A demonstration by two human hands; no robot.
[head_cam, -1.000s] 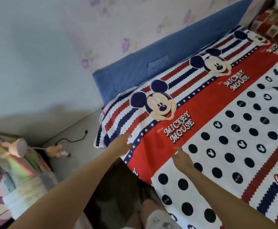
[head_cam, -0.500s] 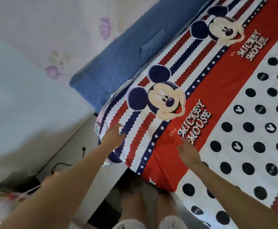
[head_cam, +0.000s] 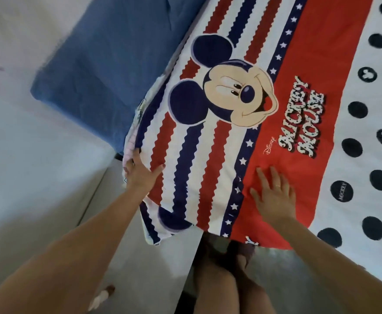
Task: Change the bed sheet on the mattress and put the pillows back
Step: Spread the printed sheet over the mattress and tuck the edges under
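Smoothing toward the bed's corner looks like the step in hand, and the risk sits on the left: the Mickey Mouse bed sheet (head_cam: pixel 208 155) has a loose corner flap hanging off the mattress edge below the left hand (head_cam: pixel 139 175). If that hand drags the cloth sideways instead of tucking it down, the stripes could bunch, or the sheet could slide off the corner and bare the pale layer that peeps out at the edge. A hard pull could also shift the printed band out of line with the blue padded bolster (head_cam: pixel 108 71) lying along the wall side of the bed.

Left hand: fingers spread, lying flat over the sheet's edge at the corner, fingertips at the hem. Whether any fingers curl under the cloth, I cannot tell.

Between the hands run the red, white and navy stripes and the star band.

Right hand (head_cam: pixel 273 196): wide open, palm down, pressing on the red band just below the lettering, a ring on one finger. The sheet covers the mattress beneath and beyond both hands, its polka-dot field stretching rightward. No pillows are in view.
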